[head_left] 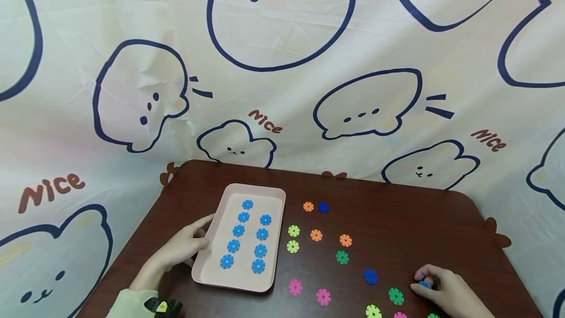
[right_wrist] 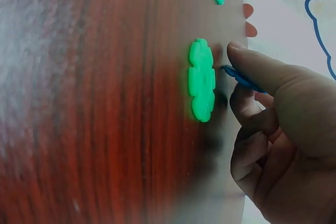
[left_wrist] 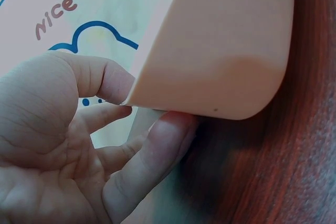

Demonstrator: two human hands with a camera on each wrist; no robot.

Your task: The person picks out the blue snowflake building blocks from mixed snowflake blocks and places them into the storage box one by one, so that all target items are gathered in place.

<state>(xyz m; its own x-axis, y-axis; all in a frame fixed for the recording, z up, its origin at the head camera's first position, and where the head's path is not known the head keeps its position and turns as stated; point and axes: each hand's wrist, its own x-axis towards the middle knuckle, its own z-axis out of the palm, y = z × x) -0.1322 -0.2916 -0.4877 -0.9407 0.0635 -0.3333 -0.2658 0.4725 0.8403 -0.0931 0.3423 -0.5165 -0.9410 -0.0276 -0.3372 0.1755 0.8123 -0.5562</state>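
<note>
A shallow pale pink tray [head_left: 238, 278] lies on the left part of the table, with several light-blue notched flower discs [head_left: 239, 230] in two columns inside it. At its left side my left hand [head_left: 187, 242] holds the edge; the left wrist view shows thumb and fingertip at the tray's wall [left_wrist: 220, 77]. Over to the right, my right hand [head_left: 448, 288] pinches a blue flower disc [right_wrist: 244, 80] between thumb and curled fingers, just above the tabletop. A green disc [right_wrist: 201, 81] lies close by in the right wrist view.
Loose discs lie between tray and right hand: orange [head_left: 316, 235], yellow-green [head_left: 293, 247], pink [head_left: 295, 287], dark blue [head_left: 371, 277] and green [head_left: 342, 257]. The brown table [head_left: 397, 220] meets a cartoon-printed cloth [head_left: 282, 92] at its far edge.
</note>
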